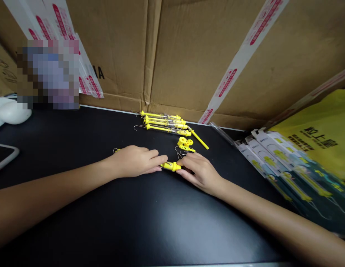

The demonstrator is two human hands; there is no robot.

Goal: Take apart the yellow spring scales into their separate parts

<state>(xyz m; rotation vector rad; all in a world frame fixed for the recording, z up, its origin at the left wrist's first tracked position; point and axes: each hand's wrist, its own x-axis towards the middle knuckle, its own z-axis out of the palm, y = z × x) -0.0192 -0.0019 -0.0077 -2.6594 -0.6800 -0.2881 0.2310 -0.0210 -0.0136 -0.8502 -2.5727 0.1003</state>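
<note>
My left hand (137, 161) is closed around the body of a yellow tube-shaped device (170, 166), hiding most of it; a hook and a bit of yellow show by the wrist. At the device's right end, the fingers of my right hand (199, 171) pinch the yellow cap. Just behind my right hand lie small yellow rings (182, 141), a flat yellow piece (187, 148) and metal hooks. Farther back, several clear and yellow tube devices (168, 128) with hooks lie side by side, with a loose yellow stick (200, 139) at their right.
Printed packages (283, 159) and a yellow bag (319, 129) stand at the right. A clear tube (223, 133) lies beside them. Large cardboard boxes (189, 55) line the back of the black table (161, 230). A white object (14, 112) and a white-edged device (15, 151) are at the left.
</note>
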